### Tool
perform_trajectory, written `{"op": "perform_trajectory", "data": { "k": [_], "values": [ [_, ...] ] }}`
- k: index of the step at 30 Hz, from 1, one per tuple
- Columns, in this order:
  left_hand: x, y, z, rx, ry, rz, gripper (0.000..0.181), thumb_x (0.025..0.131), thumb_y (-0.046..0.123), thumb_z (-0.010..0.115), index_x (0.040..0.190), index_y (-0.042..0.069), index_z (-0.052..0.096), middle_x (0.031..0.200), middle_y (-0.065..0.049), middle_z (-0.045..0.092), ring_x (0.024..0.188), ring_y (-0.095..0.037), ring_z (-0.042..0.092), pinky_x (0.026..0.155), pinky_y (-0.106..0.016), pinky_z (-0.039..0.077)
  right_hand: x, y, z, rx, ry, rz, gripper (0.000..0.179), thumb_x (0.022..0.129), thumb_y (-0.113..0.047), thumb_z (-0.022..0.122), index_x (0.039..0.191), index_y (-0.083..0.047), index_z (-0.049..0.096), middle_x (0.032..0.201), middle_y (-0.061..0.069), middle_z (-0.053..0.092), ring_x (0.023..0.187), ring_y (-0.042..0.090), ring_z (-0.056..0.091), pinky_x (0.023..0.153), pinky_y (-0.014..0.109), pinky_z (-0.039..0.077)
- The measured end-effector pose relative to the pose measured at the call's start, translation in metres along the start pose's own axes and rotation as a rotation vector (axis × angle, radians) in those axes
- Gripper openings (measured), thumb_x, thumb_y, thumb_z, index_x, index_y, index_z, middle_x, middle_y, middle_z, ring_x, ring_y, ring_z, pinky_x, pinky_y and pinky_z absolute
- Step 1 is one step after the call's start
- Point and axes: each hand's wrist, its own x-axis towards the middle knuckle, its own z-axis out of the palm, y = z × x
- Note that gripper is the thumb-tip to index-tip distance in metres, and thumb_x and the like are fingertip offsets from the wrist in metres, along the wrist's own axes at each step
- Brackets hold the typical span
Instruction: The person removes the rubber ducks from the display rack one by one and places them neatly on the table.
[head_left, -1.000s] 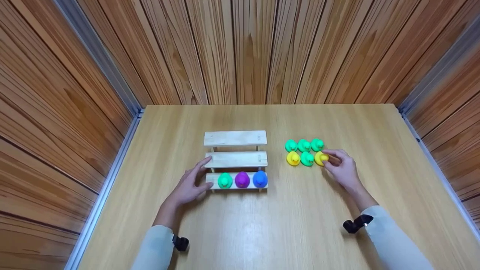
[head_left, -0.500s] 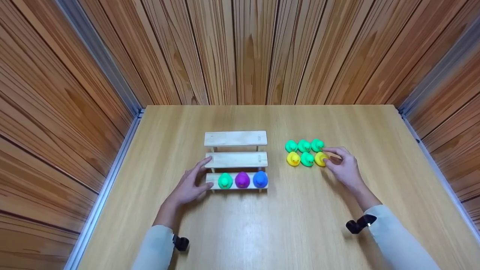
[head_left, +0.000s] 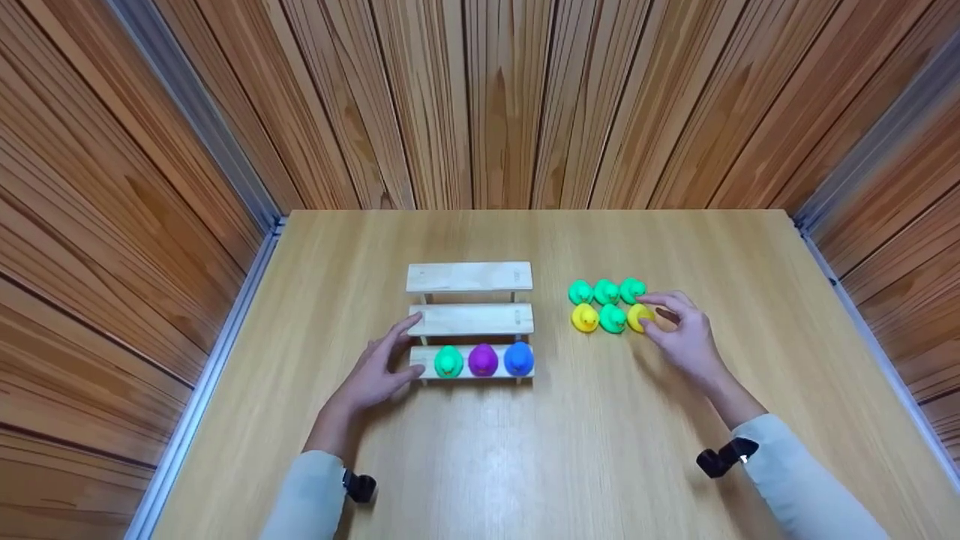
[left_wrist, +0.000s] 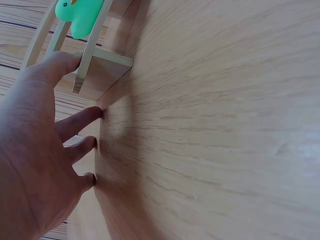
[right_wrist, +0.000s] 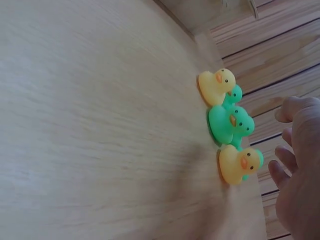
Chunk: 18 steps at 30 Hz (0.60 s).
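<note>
My left hand (head_left: 375, 373) is at the left end of a three-step wooden stand (head_left: 472, 320), thumb at the lowest step and index finger at the middle one. In the left wrist view, the thumb of my left hand (left_wrist: 35, 135) touches a step's end, below a green rubber duck (left_wrist: 84, 17). Over the table's right side, my right hand (head_left: 686, 334) has thumb and index finger parted around the right-hand yellow rubber duck (head_left: 639, 318). In the right wrist view, that yellow duck (right_wrist: 239, 165) sits upright beside the loosely bent fingers (right_wrist: 286, 159).
Green (head_left: 448, 361), purple (head_left: 483, 361) and blue (head_left: 519, 360) ducks stand along the lowest step. Beside the right-hand yellow duck are several green ducks (head_left: 607, 292) and another yellow duck (head_left: 585, 318), in two rows. Wood-panelled walls (head_left: 502, 105) enclose the table.
My right forearm has shifted slightly right and toward me, while the fingers stay around the yellow duck. The left hand, the stand and its ducks keep their places.
</note>
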Motion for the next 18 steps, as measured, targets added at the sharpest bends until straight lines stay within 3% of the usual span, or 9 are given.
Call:
{"op": "perform_trajectory", "data": {
  "k": [11, 18],
  "values": [
    [-0.001, 0.000, 0.000, -0.002, -0.001, -0.017, 0.087, 0.106, 0.027, 0.079, 0.174, 0.051, 0.030, 0.176, -0.014, 0.053, 0.174, -0.038, 0.035, 0.141, -0.076, -0.007, -0.002, -0.021, 0.018, 0.020, -0.049, -0.042, 0.036, 0.096, 0.012, 0.079, 0.130, 0.002, 0.080, 0.129, 0.016, 0.073, 0.125, 0.003, 0.066, 0.109, 0.011, 0.055],
    [-0.002, 0.001, 0.001, 0.028, 0.015, -0.034, 0.088, 0.105, 0.025, 0.080, 0.174, 0.049, 0.032, 0.172, -0.017, 0.056, 0.171, -0.042, 0.037, 0.142, -0.075, -0.003, -0.005, -0.030, 0.032, 0.040, -0.067, -0.099, 0.040, 0.093, 0.014, 0.081, 0.131, 0.003, 0.079, 0.133, 0.020, 0.073, 0.124, -0.003, 0.067, 0.108, 0.012, 0.056]
  ]
}}
